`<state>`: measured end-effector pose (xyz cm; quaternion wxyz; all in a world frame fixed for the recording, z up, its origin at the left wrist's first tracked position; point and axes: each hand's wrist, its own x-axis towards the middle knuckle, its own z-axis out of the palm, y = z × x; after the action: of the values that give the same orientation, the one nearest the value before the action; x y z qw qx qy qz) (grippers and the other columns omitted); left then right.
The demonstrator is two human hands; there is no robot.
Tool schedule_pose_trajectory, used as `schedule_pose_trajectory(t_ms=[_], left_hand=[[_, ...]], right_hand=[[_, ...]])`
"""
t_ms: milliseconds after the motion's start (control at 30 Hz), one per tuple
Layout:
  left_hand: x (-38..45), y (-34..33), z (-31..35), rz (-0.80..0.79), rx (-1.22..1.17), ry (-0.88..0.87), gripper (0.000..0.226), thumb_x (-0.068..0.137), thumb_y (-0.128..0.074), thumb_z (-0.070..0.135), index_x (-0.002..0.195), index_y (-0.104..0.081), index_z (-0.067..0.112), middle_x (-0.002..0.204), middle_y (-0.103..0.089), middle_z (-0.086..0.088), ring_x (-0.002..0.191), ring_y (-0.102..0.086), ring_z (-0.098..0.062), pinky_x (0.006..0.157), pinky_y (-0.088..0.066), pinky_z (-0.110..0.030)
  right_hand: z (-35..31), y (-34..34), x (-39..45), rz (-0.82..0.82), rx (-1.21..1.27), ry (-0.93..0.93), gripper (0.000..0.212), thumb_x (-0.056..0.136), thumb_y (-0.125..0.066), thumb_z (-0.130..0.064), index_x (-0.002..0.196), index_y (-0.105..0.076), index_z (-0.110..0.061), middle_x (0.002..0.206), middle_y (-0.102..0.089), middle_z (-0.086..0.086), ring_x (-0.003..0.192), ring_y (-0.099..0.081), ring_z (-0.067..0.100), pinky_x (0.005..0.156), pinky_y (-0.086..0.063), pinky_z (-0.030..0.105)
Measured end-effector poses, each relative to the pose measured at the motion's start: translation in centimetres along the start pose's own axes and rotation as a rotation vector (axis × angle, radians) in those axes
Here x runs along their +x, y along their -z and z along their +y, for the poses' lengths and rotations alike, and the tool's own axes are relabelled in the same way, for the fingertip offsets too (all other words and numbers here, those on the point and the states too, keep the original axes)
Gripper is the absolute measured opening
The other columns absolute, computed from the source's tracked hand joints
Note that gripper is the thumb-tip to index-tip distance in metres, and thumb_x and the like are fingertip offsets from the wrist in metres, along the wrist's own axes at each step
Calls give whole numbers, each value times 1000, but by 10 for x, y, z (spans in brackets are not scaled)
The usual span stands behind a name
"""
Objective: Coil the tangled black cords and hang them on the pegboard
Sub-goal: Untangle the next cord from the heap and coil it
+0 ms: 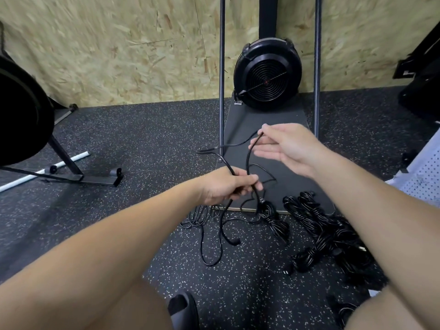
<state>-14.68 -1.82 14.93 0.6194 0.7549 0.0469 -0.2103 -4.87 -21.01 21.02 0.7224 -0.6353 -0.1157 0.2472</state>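
Speckled floor [142, 144]; black cord [248, 160] pinched between both hands' grips.

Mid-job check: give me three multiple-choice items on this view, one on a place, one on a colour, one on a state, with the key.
1. Where do the bundled black cords lie?
A. on the speckled rubber floor
B. on a table
C. on a peg

2. What colour is the thin pipe on the floor at the left?
A. red
B. white
C. green

3. What is the left hand doing?
A. hanging open
B. pressing the floor
C. gripping a loose black cord

Key: 1 A, the bundles rest on the floor; 2 B, the pipe is white; 3 C, its fingers curl round the cord, which the right hand pinches higher up.
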Motion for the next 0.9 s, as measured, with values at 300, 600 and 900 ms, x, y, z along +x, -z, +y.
schedule_pose_trajectory(t_ms=[300,600,900], left_hand=[[-13,26,22,241,-138,-48,28,114,-59,27,107,-74,4,78,-60,1,64,-48,-7,53,-25,-22],[-39,65,22,49,-2,398,21,104,-75,24,92,-68,8,69,-56,0,47,-36,-4,38,-24,-15],[-44,38,42,-121,357,144,8,96,-78,3,102,-77,-1,69,-58,-8,53,-39,-14,46,-25,-21]], right_hand=[[35,-9,-20,-502,-573,-302,21,110,-65,-21,126,-71,-11,120,-82,4,124,-74,21,118,-51,46],[20,14,-7,-12,-1204,-34,52,100,-75,-37,143,-67,-9,134,-75,6,119,-71,26,108,-53,40],[29,-43,-25,-432,-1143,358,36,100,-67,-14,127,-66,-37,122,-75,-16,103,-67,1,92,-52,34]])
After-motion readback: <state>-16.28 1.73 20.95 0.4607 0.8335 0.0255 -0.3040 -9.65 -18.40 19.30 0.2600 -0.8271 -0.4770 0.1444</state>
